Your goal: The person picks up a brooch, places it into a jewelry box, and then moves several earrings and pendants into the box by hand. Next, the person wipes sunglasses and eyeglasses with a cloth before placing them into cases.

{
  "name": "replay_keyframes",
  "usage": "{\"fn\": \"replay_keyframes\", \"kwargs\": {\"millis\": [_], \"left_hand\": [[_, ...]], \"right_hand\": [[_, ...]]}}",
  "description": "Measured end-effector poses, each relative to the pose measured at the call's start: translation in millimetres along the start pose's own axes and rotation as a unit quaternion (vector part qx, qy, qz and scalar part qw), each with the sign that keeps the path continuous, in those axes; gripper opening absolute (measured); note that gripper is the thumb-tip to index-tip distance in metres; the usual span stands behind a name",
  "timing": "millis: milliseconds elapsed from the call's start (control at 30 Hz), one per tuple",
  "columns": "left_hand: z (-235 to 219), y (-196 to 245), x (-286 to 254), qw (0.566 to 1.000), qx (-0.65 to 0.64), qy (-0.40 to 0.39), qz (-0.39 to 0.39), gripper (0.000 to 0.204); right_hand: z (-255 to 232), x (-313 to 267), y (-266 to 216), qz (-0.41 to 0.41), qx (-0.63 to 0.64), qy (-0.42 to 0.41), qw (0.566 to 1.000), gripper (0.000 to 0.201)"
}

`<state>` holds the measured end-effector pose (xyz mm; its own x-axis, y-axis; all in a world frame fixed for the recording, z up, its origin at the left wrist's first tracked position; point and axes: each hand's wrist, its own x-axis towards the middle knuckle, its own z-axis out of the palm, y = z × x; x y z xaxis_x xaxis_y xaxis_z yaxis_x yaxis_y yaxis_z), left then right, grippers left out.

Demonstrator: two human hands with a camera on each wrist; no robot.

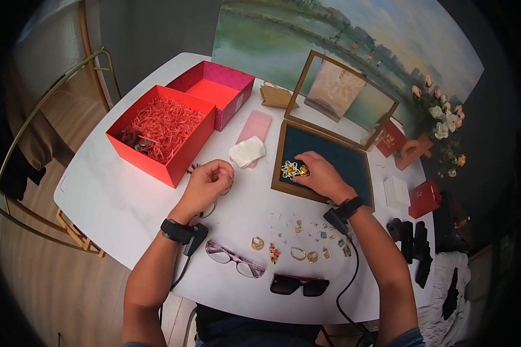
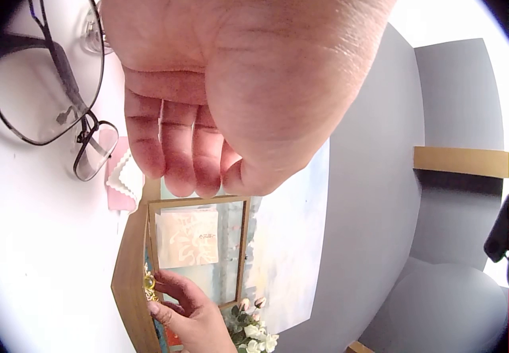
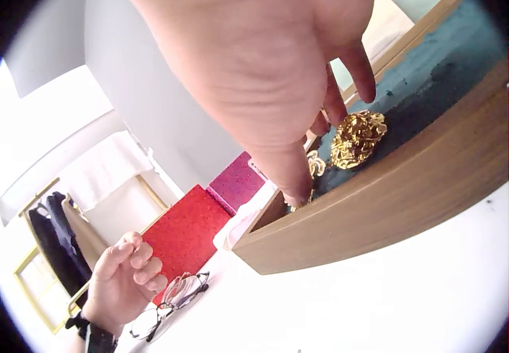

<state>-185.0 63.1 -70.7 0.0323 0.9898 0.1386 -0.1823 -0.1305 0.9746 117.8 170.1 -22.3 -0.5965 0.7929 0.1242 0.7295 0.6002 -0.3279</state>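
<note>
My right hand reaches into a wooden display case with a dark green lining. Its thumb and fingers pinch a white flower brooch with a yellow centre, lying low over the lining. Beside it, under the palm, sits a gold, crumpled-looking ornament. My left hand hovers over the table with fingers loosely curled and nothing in them. Thin-rimmed eyeglasses lie just below that hand, partly hidden by it in the head view. A white cloth rests on a pink case between the hands.
A red box with shredded paper stands left, before a purple box. The case's glazed lid stands raised. Earrings and small jewellery, patterned glasses and sunglasses lie in front. Flowers stand right.
</note>
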Motion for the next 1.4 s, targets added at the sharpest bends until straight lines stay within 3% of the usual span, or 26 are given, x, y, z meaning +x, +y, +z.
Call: {"fn": "replay_keyframes", "kwargs": {"millis": [167, 367, 600, 767, 1000, 1067, 1167, 1300, 1333, 1367, 1400], "left_hand": [[-3, 2, -1, 1.0, 0.015, -0.016, -0.016, 0.005], [-4, -2, 0, 1.0, 0.009, -0.02, -0.013, 0.006], [-1, -1, 0, 1.0, 0.009, -0.005, -0.001, 0.005], [-1, -3, 0, 1.0, 0.016, -0.005, -0.001, 0.005], [-2, -2, 0, 1.0, 0.02, -0.017, -0.016, 0.005], [-2, 0, -1, 1.0, 0.013, -0.02, -0.015, 0.006], [-4, -1, 0, 1.0, 0.012, -0.024, -0.008, 0.005], [-2, -3, 1, 1.0, -0.005, -0.018, 0.001, 0.004], [-4, -5, 2, 1.0, 0.014, -0.005, 0.012, 0.004], [-6, -8, 2, 0.999, 0.033, 0.006, 0.022, 0.005], [-4, -6, 0, 0.999, 0.037, 0.01, 0.021, 0.007]], "right_hand": [[6, 10, 0, -0.034, -0.066, -0.052, 0.996, 0.045], [13, 14, 3, -0.071, -0.048, -0.02, 0.996, 0.044], [22, 14, 9, -0.07, -0.015, -0.006, 0.997, 0.045], [15, 14, 4, -0.041, -0.008, -0.072, 0.997, 0.046], [13, 9, 2, -0.046, 0.004, -0.048, 0.998, 0.046], [0, 7, -9, -0.068, 0.014, 0.01, 0.998, 0.046], [-41, -5, -65, -0.046, 0.106, -0.035, 0.993, 0.041], [-94, -53, -160, -0.197, 0.383, -0.126, 0.894, 0.031], [-138, -67, -194, -0.104, 0.324, -0.282, 0.897, 0.029], [-117, -77, -195, -0.294, 0.478, -0.19, 0.805, 0.031], [-112, -84, -190, -0.283, 0.488, -0.184, 0.805, 0.031]]}}
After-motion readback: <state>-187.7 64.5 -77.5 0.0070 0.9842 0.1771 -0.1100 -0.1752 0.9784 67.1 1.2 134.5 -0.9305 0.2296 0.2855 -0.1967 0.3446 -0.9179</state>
